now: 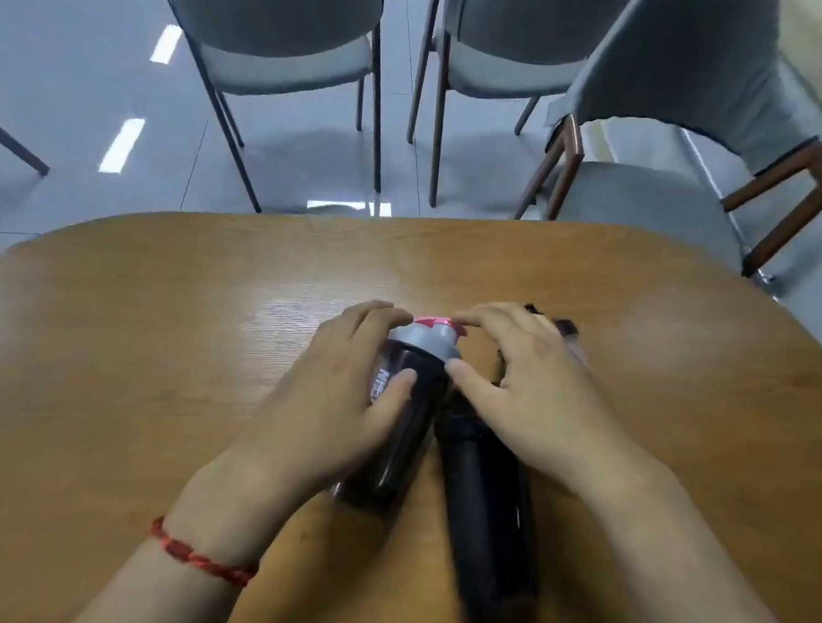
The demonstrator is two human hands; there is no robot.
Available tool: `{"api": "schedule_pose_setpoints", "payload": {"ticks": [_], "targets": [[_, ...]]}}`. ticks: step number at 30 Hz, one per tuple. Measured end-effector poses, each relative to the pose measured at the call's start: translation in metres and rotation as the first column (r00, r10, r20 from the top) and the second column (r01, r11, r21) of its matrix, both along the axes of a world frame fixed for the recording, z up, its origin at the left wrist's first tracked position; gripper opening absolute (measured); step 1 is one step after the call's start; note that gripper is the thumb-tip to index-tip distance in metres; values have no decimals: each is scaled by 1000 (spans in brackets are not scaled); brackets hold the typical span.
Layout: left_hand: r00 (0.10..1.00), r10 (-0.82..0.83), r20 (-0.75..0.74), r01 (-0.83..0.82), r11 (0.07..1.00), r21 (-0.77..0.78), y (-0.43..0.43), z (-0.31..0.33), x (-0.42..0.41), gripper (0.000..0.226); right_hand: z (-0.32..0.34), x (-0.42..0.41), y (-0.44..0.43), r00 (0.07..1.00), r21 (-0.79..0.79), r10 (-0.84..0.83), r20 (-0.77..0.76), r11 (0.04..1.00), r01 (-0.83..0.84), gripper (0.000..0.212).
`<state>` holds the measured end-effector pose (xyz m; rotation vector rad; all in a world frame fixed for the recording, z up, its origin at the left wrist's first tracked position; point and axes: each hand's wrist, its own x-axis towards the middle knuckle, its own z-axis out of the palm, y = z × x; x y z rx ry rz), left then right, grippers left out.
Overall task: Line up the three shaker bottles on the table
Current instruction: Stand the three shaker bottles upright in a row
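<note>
Bottles were found grouped near the middle of the wooden table (134, 382). A dark shaker bottle with a grey lid (400, 412) and a pink cap was seen on the left, gripped by the left hand (337, 400), whose fingers were wrapped around its upper body, thumb across the white lettering. Just beside it, touching, an all-black shaker bottle (483, 514) was seen. The right hand (533, 392) was laid over that bottle's top, fingers spread, fingertips reaching the pink cap; whether anything was clasped could not be told. A third bottle's dark top (568, 329) was partly seen beyond the right hand. A red string bracelet (196, 556) was noted on the left wrist. Grey chairs (277, 29) were observed beyond the table.
</note>
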<state>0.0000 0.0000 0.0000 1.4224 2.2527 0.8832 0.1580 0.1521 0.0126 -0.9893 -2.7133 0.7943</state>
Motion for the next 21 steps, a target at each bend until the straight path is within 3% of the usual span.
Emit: {"api": "schedule_pose_setpoints", "payload": {"ticks": [5, 8, 15, 21], "targets": [[998, 20, -55, -13, 992, 125, -36, -27, 28, 44, -29, 34, -35, 987, 73, -7, -158, 997, 19, 48], [980, 40, -196, -1, 980, 199, -74, -38, 59, 44, -40, 61, -66, 975, 176, 13, -221, 984, 27, 51], [947, 111, -303, -51, 979, 200, -147, -21, 117, 34, -40, 116, -141, 977, 233, 2, -213, 971, 49, 55], [936, 146, -320, -101, 983, 151, -129, -13, 104, 39, -34, 120, -141, 983, 246, -110, -148, 958, 145, 61]]}}
